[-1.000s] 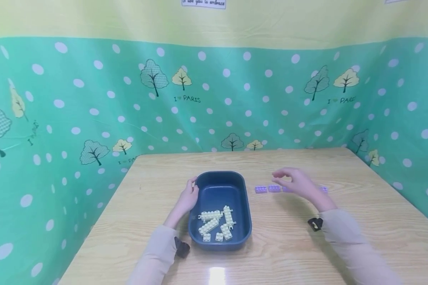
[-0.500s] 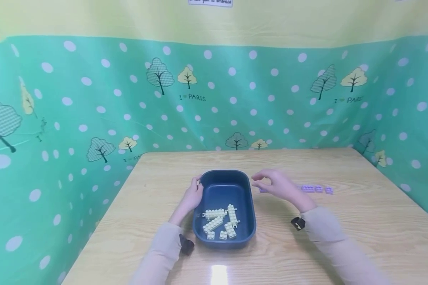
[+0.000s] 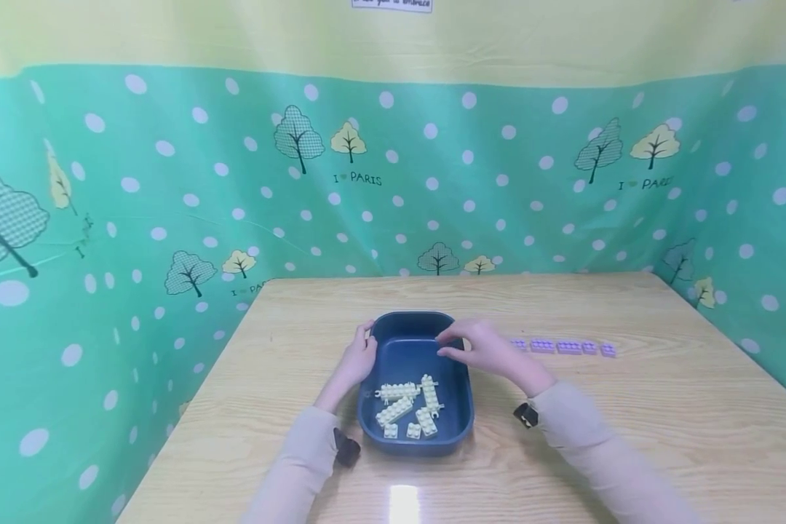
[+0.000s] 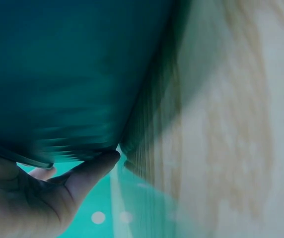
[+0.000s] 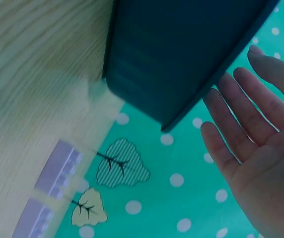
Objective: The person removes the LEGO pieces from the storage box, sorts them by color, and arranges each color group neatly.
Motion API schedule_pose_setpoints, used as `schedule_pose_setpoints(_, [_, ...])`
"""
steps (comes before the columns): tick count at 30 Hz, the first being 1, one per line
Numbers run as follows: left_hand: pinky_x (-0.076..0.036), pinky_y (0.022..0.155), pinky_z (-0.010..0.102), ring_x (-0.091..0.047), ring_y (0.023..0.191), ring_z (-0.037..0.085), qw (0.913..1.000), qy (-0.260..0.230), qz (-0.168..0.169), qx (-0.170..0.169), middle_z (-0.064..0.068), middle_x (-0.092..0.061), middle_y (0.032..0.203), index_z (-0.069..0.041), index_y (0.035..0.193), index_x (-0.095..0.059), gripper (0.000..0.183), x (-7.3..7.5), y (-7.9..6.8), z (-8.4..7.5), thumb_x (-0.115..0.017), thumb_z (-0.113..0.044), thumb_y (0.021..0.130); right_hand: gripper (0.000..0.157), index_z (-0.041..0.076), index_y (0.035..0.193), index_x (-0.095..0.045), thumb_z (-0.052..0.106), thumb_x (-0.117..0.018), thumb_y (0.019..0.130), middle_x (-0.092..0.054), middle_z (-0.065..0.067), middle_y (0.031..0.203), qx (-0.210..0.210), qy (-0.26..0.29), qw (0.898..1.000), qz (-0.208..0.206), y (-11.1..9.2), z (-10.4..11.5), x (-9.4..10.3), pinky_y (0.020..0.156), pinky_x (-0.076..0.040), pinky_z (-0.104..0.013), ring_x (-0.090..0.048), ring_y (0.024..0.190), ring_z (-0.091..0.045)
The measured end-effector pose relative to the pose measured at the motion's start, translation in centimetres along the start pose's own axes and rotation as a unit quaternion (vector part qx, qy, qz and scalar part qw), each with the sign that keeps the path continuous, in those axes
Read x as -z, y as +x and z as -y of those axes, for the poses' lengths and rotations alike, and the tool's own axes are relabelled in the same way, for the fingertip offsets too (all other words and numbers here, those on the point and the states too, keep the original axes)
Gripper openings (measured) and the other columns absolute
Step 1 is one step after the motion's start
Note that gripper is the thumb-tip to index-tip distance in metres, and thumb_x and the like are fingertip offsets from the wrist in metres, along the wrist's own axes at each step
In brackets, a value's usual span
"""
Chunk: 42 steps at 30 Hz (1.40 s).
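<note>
A dark blue rectangular box (image 3: 398, 355) stands on the table, with several cream building bricks (image 3: 393, 413) inside, mostly in its near half. My left hand (image 3: 357, 355) grips the box's left rim. In the left wrist view, the thumb (image 4: 90, 173) lies along the outer wall. My right hand (image 3: 487, 348) hovers at the right rim, its fingertips over the inside of the box. The right wrist view shows the fingers (image 5: 239, 116) loosely extended, with nothing seen between them and the thumb. To the right lies a row of purple building bricks (image 3: 569, 348), partly hidden by this hand.
The wooden table (image 3: 288, 342) runs back to a green dotted curtain (image 3: 393, 182) printed with trees, which also closes off both sides. A dark wrist-worn device (image 3: 347, 448) sits close to the box's near left corner.
My right hand has moved left, from above the purple bricks to over the box's right rim. The left hand keeps its grip on the box. The head view has shifted slightly.
</note>
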<state>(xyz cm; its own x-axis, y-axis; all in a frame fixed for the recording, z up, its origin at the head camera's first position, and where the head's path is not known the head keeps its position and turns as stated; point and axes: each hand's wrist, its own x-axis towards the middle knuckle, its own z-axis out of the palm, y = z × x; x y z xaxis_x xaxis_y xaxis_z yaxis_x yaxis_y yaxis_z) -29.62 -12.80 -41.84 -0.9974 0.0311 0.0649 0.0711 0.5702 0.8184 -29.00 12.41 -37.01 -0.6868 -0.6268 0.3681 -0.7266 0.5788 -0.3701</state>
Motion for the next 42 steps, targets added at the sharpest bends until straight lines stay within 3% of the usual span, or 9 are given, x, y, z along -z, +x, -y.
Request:
schedule_pose_setpoints(3, [-0.044, 0.061, 0.032, -0.053, 0.067, 0.023, 1.0000, 0.000, 0.000, 0.002, 0.027, -0.060, 0.113, -0.004, 0.143, -0.031, 0.045, 0.0, 0.0, 0.0, -0.031, -0.018, 0.101, 0.024, 0.006, 0.102, -0.070, 0.022, -0.068, 0.085, -0.071, -0.003, 0.098, 0.024, -0.012, 1.000, 0.007, 0.4, 0.2, -0.7, 0.084, -0.052, -0.035, -0.066, 0.095, -0.020])
schedule_pose_setpoints(9, [-0.042, 0.056, 0.031, -0.050, 0.062, 0.022, 1.0000, -0.005, 0.002, 0.004, 0.028, -0.059, 0.117, -0.005, 0.143, -0.031, 0.045, 0.0, 0.0, 0.0, -0.031, -0.019, 0.100, 0.025, 0.008, 0.104, -0.070, 0.026, -0.068, 0.086, -0.070, -0.001, 0.099, 0.022, -0.010, 0.999, 0.038, 1.1, 0.9, -1.9, 0.086, -0.051, -0.034, -0.064, 0.096, -0.018])
schedule_pose_setpoints(14, [-0.048, 0.067, 0.038, -0.059, 0.081, 0.031, 1.0000, -0.004, -0.003, 0.001, 0.027, -0.052, 0.130, -0.005, 0.142, -0.032, 0.044, 0.0, -0.1, -0.1, -0.031, -0.019, 0.100, 0.025, 0.008, 0.103, -0.071, 0.026, -0.068, 0.086, -0.070, -0.001, 0.098, 0.024, -0.004, 0.998, 0.052, 1.4, 1.7, -2.4, 0.086, -0.051, -0.034, -0.064, 0.095, -0.016])
schedule_pose_setpoints(20, [-0.044, 0.059, 0.032, -0.055, 0.068, 0.026, 1.0000, -0.005, -0.002, 0.006, 0.027, -0.058, 0.120, -0.006, 0.143, -0.032, 0.044, 0.1, -0.1, -0.1, -0.031, -0.019, 0.100, 0.025, 0.009, 0.103, -0.071, 0.027, -0.068, 0.086, -0.071, -0.001, 0.098, 0.032, -0.010, 0.997, 0.070, 1.8, 2.2, -3.3, 0.087, -0.050, -0.034, -0.064, 0.096, -0.015])
schedule_pose_setpoints(30, [-0.049, 0.068, 0.037, -0.061, 0.086, 0.032, 1.0000, -0.001, -0.002, 0.004, 0.028, -0.058, 0.122, -0.008, 0.142, -0.033, 0.044, 0.1, -0.2, 0.0, -0.031, -0.019, 0.100, 0.024, 0.010, 0.101, -0.071, 0.026, -0.069, 0.084, -0.071, 0.001, 0.097, 0.043, -0.018, 0.995, 0.093, 2.0, 3.1, -4.5, 0.090, -0.049, -0.034, -0.064, 0.094, -0.013])
schedule_pose_setpoints(37, [-0.050, 0.078, 0.043, -0.061, 0.099, 0.036, 1.0000, -0.004, 0.001, 0.004, 0.028, -0.056, 0.125, -0.008, 0.142, -0.032, 0.043, 0.0, -0.3, -0.1, -0.031, -0.020, 0.101, 0.021, 0.011, 0.098, -0.073, 0.026, -0.069, 0.084, -0.071, 0.001, 0.093, 0.038, -0.020, 0.994, 0.105, 1.9, 3.1, -5.1, 0.085, -0.051, -0.030, -0.065, 0.090, -0.013])
schedule_pose_setpoints(42, [-0.050, 0.074, 0.042, -0.061, 0.099, 0.037, 0.9999, -0.009, 0.002, 0.004, 0.029, -0.054, 0.127, -0.007, 0.142, -0.031, 0.044, 0.1, -0.3, -0.1, -0.031, -0.019, 0.100, 0.021, 0.012, 0.096, -0.073, 0.028, -0.070, 0.083, -0.071, 0.001, 0.092, 0.029, -0.023, 0.993, 0.114, 1.9, 3.1, -5.3, 0.083, -0.051, -0.029, -0.065, 0.088, -0.013])
